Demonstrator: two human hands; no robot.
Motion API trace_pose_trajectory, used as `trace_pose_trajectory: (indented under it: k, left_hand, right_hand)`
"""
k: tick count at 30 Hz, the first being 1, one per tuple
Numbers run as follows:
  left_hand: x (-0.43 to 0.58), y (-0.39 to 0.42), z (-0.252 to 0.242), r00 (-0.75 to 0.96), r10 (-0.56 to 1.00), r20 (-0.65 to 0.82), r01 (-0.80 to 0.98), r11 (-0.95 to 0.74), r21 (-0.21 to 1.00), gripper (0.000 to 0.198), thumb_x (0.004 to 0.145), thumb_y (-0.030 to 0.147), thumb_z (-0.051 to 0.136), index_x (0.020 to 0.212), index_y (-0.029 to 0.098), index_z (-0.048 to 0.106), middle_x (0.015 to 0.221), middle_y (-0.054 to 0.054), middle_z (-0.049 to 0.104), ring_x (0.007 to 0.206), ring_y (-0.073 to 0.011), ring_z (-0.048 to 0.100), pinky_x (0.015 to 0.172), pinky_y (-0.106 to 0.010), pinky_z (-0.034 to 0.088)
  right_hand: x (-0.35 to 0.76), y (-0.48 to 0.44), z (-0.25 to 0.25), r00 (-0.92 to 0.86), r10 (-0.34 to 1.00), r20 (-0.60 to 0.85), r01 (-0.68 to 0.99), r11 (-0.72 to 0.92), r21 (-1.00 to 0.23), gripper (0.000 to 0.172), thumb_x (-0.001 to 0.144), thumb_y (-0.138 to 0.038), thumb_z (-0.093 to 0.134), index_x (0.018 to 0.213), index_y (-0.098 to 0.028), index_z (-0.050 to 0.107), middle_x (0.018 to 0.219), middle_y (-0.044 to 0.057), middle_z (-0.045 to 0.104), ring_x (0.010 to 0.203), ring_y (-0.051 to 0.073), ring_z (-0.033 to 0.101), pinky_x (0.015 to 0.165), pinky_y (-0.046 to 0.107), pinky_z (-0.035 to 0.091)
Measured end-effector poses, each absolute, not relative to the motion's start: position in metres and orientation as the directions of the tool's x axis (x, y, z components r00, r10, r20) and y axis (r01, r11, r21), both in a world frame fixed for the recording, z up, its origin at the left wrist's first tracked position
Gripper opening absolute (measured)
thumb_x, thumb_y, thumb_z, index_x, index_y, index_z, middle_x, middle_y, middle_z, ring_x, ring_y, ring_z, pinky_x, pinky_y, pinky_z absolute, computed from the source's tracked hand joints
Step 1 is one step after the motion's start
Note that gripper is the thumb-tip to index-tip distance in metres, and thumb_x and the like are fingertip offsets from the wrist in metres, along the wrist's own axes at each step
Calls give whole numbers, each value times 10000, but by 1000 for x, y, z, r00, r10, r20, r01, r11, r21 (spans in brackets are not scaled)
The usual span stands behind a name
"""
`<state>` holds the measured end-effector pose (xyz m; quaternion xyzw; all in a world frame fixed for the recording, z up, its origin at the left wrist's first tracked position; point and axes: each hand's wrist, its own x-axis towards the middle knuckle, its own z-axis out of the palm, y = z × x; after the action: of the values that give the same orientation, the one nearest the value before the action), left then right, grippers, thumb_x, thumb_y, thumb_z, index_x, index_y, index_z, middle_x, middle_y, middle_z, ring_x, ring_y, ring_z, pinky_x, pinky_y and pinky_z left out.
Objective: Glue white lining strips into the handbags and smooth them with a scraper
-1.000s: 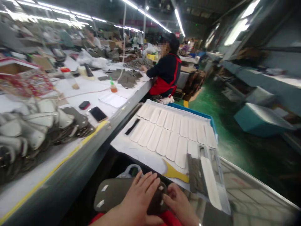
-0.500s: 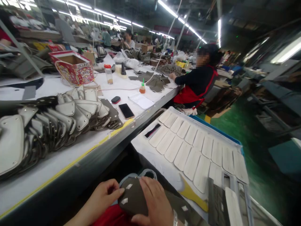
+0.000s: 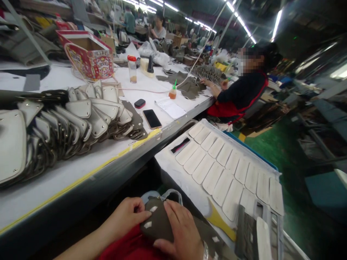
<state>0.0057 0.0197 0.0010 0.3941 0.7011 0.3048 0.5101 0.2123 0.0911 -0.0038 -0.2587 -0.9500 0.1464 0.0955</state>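
Observation:
A dark olive-grey panel [image 3: 157,226] with rounded end and small white patches lies low over my lap, above a red cloth. My left hand [image 3: 131,216] is closed at its left end, thumb pressed on the edge and index finger curled; the finger's tip is hidden. Across the panel lies my right hand [image 3: 184,227], fingers at the far edge and thumb near the close side, holding it. A second olive length with white patches [image 3: 208,234] extends right from under the right hand. Behind the panel a pale clear plastic loop [image 3: 173,195] shows.
A tray [image 3: 165,159] with rows of white strips stands at right, a yellow scraper-like tool [image 3: 222,224] on it. On the white table [image 3: 67,184] lie stacked white-faced pieces [image 3: 81,119], a phone [image 3: 152,119] and a glue bottle [image 3: 172,92]. A co-worker [image 3: 241,94] sits beyond.
The view has shifted, so table and tray sit differently in frame. My hands keep nearly the same hold on the panel. The co-worker's hands have moved, both now showing.

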Motion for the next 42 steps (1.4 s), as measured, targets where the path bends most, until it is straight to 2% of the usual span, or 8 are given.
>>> trace_pose_trajectory:
  k: [14,19,25,27,31,36,39,42]
  left_hand:
    - [5,16,-6,-155,914,-374,281,404,871,266,767,363,531,619,179,410,560,64,431,524,-91,383,481,-199,291]
    - [4,15,-7,-130,944,-302,316,328,890,195,796,333,520,931,195,487,569,82,436,527,-100,420,503,-201,344]
    - [7,18,-5,-32,961,-274,294,271,917,352,830,330,472,1160,228,540,1093,-26,608,957,-185,555,863,-284,430]
    - [8,17,-5,1,949,-315,289,301,909,378,836,369,466,1182,230,526,1073,-18,622,935,-192,576,862,-296,447]
    - [1,18,-10,62,905,-422,380,369,848,473,843,485,418,1241,234,467,887,9,652,658,-152,603,672,-267,508]
    - [1,31,3,87,977,-197,780,57,624,479,777,532,504,1156,242,558,1064,-47,601,966,-220,569,857,-321,454]
    - [33,37,20,253,967,-32,860,-209,466,712,653,556,629,1263,229,461,1275,-87,483,1154,-269,444,995,-399,349]
    - [68,44,24,383,914,-133,868,-306,391,907,502,482,741,1289,153,430,1312,-128,457,1182,-299,413,1021,-428,312]
  right_hand:
    - [215,92,-3,-877,480,18,454,842,-293,850,748,-667,432,1369,-108,273,1325,164,415,1190,309,394,953,481,373]
    - [213,91,3,-928,368,56,340,899,-275,645,794,-611,422,1350,-304,309,1408,53,326,1250,291,320,981,491,328]
    - [231,92,9,-937,348,21,333,912,-238,569,822,-600,377,1331,-350,327,1420,9,311,1285,276,259,1006,495,288]
    - [259,95,9,-913,407,14,396,894,-212,596,802,-612,409,1334,-361,317,1407,25,332,1277,288,272,996,514,291]
    - [326,93,12,-830,558,-20,552,815,-178,577,787,-606,447,1307,-370,366,1366,60,386,1251,300,317,981,532,298]
    - [354,80,14,-712,701,-44,683,676,-277,790,700,-675,499,1320,-201,373,1343,136,389,1212,295,362,1008,498,292]
    - [339,82,15,-726,687,-23,653,679,-335,911,674,-711,488,1351,-131,298,1344,151,386,1231,291,328,1053,496,212]
    - [320,89,14,-772,635,-15,590,708,-389,955,645,-748,475,1337,-110,312,1313,159,418,1195,292,358,1051,486,202]
